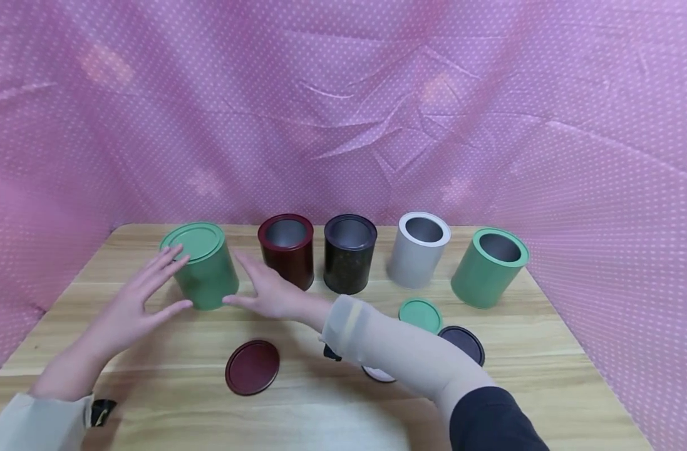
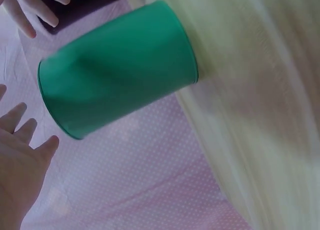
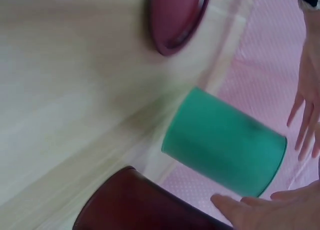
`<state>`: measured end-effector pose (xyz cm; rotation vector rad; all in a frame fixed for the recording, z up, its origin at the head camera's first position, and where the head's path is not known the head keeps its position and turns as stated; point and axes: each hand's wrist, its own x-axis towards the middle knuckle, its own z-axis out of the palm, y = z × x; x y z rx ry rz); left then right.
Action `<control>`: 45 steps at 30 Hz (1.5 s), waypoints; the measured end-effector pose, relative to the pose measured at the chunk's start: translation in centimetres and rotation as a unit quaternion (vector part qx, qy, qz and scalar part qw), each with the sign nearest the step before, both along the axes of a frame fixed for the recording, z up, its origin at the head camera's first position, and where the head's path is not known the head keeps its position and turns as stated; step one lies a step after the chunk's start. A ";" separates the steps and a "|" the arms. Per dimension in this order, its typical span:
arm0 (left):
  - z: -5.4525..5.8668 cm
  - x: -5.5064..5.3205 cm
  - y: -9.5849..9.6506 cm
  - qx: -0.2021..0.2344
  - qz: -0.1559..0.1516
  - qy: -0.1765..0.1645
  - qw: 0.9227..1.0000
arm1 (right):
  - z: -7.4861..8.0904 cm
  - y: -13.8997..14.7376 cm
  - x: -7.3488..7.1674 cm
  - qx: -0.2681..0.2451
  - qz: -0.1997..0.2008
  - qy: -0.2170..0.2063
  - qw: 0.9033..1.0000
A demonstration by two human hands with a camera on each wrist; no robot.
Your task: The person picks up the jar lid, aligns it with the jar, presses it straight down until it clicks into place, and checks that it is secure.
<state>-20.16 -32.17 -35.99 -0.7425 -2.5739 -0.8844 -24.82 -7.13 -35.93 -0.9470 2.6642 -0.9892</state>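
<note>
Counter [image 1: 168, 401] with a lidded green can [image 1: 208, 282] toward its far left.
On my head view, the left hand [image 1: 130, 307] and right hand [image 1: 272, 294] flank it, fingers spread; an open dark red can [image 1: 291, 260] stands near on its right, a dark red lid [image 1: 253, 368] lies in front. My left wrist view shows a gap between the left fingers and the can. In my right wrist view, I cannot tell whether the right fingers touch it.
</note>
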 end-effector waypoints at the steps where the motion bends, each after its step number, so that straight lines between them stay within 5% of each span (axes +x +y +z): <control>1: -0.1 0.2 0.2 -0.004 -0.002 0.007 1.000 | -0.2 0.2 0.4 0.015 -0.002 0.009 1.000; 7: -0.9 1.4 1.5 -0.031 -0.019 0.026 0.999 | -1.2 1.5 2.6 0.070 -0.007 0.013 0.997; 15: -2.5 2.9 3.4 -0.074 -0.047 -0.018 0.996 | -3.0 2.8 4.7 0.131 0.018 0.050 0.990; 23: -4.2 3.0 4.0 -0.098 -0.061 -0.027 0.993 | -4.7 3.5 6.4 0.166 0.027 0.046 0.985; 27: -5.0 3.1 4.4 -0.099 -0.078 -0.029 0.992 | -5.4 4.1 7.0 0.163 0.021 0.038 0.986; 37: -6.9 2.9 4.3 -0.091 -0.108 -0.093 0.986 | -7.0 4.7 7.7 0.138 -0.022 -0.044 0.989; 45: -7.5 2.6 4.3 -0.077 -0.126 -0.143 0.979 | -7.7 4.7 7.8 0.109 -0.035 -0.054 0.992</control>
